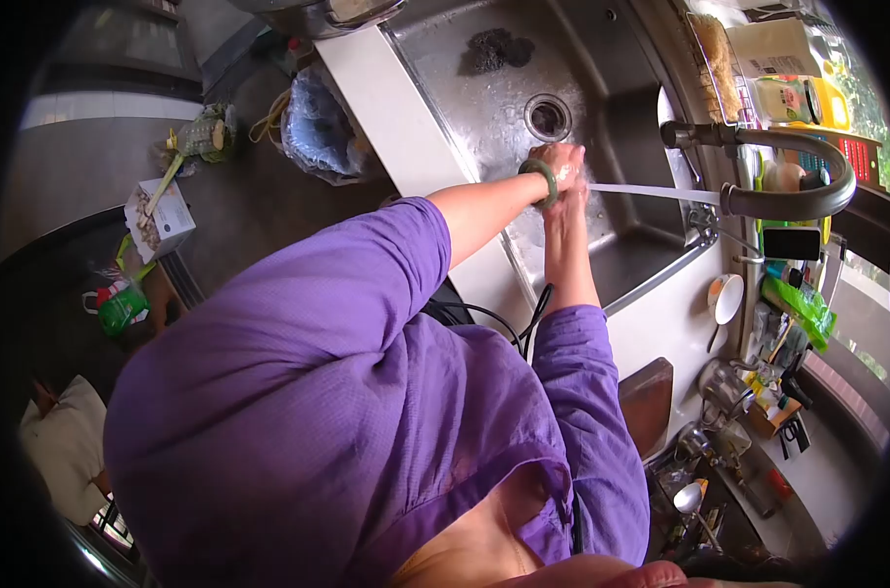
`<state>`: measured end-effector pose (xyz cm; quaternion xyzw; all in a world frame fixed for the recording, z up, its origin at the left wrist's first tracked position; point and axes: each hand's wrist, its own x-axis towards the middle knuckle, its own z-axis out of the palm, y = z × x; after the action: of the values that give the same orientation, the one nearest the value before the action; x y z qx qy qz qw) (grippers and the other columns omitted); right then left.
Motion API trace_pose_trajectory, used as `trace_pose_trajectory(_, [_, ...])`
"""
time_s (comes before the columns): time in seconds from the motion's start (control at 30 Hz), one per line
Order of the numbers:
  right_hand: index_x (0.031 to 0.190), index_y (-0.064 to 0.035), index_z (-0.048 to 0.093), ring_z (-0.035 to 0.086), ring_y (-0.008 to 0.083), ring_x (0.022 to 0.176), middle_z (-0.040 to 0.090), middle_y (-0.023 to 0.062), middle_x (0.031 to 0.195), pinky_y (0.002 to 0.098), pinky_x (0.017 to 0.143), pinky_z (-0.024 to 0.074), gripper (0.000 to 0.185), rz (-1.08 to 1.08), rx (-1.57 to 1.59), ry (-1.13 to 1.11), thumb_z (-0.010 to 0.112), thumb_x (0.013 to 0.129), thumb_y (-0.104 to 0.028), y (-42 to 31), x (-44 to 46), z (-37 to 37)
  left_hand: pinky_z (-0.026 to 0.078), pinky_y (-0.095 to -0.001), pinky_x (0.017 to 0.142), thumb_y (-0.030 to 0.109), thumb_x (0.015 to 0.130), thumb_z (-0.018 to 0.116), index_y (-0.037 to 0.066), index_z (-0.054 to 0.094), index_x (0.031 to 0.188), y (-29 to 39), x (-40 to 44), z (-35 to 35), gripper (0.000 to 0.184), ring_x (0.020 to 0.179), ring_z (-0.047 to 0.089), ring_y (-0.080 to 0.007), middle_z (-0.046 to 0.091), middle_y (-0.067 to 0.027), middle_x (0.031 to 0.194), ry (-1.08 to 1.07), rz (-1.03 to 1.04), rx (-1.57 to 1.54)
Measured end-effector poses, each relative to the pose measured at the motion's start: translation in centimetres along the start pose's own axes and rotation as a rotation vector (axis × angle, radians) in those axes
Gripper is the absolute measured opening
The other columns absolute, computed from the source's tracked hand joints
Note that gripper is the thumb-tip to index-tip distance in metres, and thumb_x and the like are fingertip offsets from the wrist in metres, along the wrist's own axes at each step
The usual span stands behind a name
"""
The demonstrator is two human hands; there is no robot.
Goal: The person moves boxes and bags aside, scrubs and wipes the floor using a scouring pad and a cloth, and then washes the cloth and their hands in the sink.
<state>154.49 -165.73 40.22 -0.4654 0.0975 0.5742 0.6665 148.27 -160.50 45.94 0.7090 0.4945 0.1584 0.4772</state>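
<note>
My left hand (561, 164), with a green bangle (539, 183) at the wrist, is over the steel sink (617, 118). Its fingers are curled in against my right hand (568, 200), and both hands look wet. A stream of water (651, 190) from the curved faucet (793, 201) strikes them. The fingers of my right hand are mostly hidden by the left hand and the splash. Whether anything lies between the hands is hidden. Just beyond them is the round drain (547, 118), and a dark clump (499, 51) rests on the sink floor.
Jars, a phone-like dark rectangle (792, 243) and a white bowl (725, 299) line the sink's back ledge. A cutting board (647, 404) leans on the counter to my right. A bin with a blue liner (318, 127) and a box (161, 220) stand on the floor.
</note>
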Motion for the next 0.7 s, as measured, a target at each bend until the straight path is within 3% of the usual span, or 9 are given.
trace_pose_trajectory(0.07, [0.108, -0.0045, 0.057, 0.059, 0.0275, 0.094, 0.061, 0.0137, 0.1, 0.0436, 0.08, 0.0502, 0.042, -0.115, -0.185, 0.096, 0.039, 0.092, -0.039, 0.9, 0.0, 0.3, 0.046, -0.045, 0.076, 0.037, 0.089, 0.05, 0.003, 0.064, 0.085, 0.0, 0.5, 0.4, 0.037, 0.086, 0.063, -0.0334, 0.065, -0.018, 0.094, 0.077, -0.399, -0.358])
trace_pose_trajectory(0.1, [0.108, -0.0045, 0.057, 0.059, 0.0275, 0.094, 0.061, 0.0137, 0.1, 0.0436, 0.08, 0.0502, 0.042, -0.116, -0.181, 0.094, 0.039, 0.092, -0.039, 0.7, -0.9, 1.3, 0.046, -0.045, 0.076, 0.037, 0.089, 0.05, 0.003, 0.064, 0.085, -0.6, 0.8, 0.9, 0.037, 0.086, 0.063, -0.0334, 0.065, -0.018, 0.094, 0.077, -0.396, -0.354])
trace_pose_trajectory(0.17, [0.111, -0.002, 0.055, 0.059, 0.0265, 0.091, 0.061, 0.0128, 0.099, 0.0414, 0.078, 0.0496, 0.049, -0.125, -0.716, 0.306, 0.039, 0.092, -0.044, 0.1, -2.9, 2.8, 0.047, -0.0417, 0.076, 0.04, 0.087, 0.053, 0.003, 0.064, 0.091, -2.1, 1.5, 1.7, 0.039, 0.087, 0.063, -0.0313, 0.064, -0.02, 0.093, 0.102, -0.744, -0.84])
trace_pose_trajectory(0.23, [0.114, -0.0032, 0.054, 0.059, 0.0268, 0.088, 0.061, 0.0116, 0.101, 0.0413, 0.077, 0.0484, 0.049, -0.124, -0.931, 0.155, 0.042, 0.092, -0.045, -0.6, -2.7, 0.8, 0.047, -0.0397, 0.077, 0.039, 0.087, 0.054, 0.004, 0.064, 0.092, -2.7, 1.8, 1.5, 0.037, 0.087, 0.063, -0.0318, 0.064, -0.0206, 0.095, 0.091, -0.755, -0.814])
trace_pose_trajectory(0.33, [0.119, -0.0095, 0.05, 0.059, 0.0223, 0.087, 0.059, 0.01, 0.107, 0.0363, 0.076, 0.0483, 0.041, 0.085, -0.48, 0.055, 0.05, 0.089, -0.037, -3.3, -3.4, 0.2, 0.047, -0.0393, 0.083, 0.031, 0.083, 0.056, 0.001, 0.057, 0.106, -1.7, 0.0, 1.7, 0.038, 0.095, 0.06, -0.0322, 0.061, -0.0208, 0.101, 0.202, -0.147, -0.321])
trace_pose_trajectory(0.4, [0.119, -0.0048, 0.048, 0.058, 0.0291, 0.097, 0.058, 0.0145, 0.11, 0.0447, 0.084, 0.0497, 0.033, 0.094, 0.056, -0.056, 0.041, 0.093, -0.025, -4.5, 0.3, -3.4, 0.04, -0.0411, 0.095, 0.018, 0.072, 0.063, 0.005, 0.044, 0.126, -0.1, -1.3, 0.5, 0.058, 0.112, 0.048, -0.0363, 0.048, -0.0231, 0.123, -0.121, 0.168, -0.283])
trace_pose_trajectory(0.43, [0.117, -0.0014, 0.047, 0.057, 0.0323, 0.102, 0.056, 0.0181, 0.113, 0.048, 0.09, 0.0471, 0.033, 0.037, -0.01, 0.069, 0.036, 0.095, -0.022, -5.0, -0.5, -2.8, 0.034, -0.0419, 0.102, 0.014, 0.067, 0.066, 0.007, 0.037, 0.132, -1.7, -0.8, 2.0, 0.071, 0.121, 0.039, -0.0399, 0.038, -0.0249, 0.133, -0.255, 0.361, -0.181])
trace_pose_trajectory(0.5, [0.107, 0.0001, 0.055, 0.062, 0.0294, 0.086, 0.062, 0.016, 0.1, 0.0411, 0.077, 0.0523, 0.036, 0.035, 0.009, 0.066, 0.036, 0.094, -0.028, -4.0, -2.0, -1.8, 0.025, -0.0482, 0.107, 0.014, 0.068, 0.065, 0.011, 0.03, 0.138, 2.0, -3.7, -2.2, 0.078, 0.133, 0.019, -0.0426, 0.019, -0.0233, 0.145, -0.4, 0.295, 0.178])
trace_pose_trajectory(0.7, [0.101, 0.0008, 0.057, 0.062, 0.0283, 0.078, 0.062, 0.015, 0.09, 0.0403, 0.069, 0.0506, 0.037, -0.04, -0.279, -0.021, 0.038, 0.093, -0.03, -4.2, -5.4, -1.8, 0.02, -0.0617, 0.103, 0.019, 0.06, 0.069, 0.014, 0.035, 0.135, 2.3, -3.1, -5.0, 0.083, 0.136, 0.01, -0.0408, 0.014, -0.02, 0.148, -0.554, 0.77, 0.631])
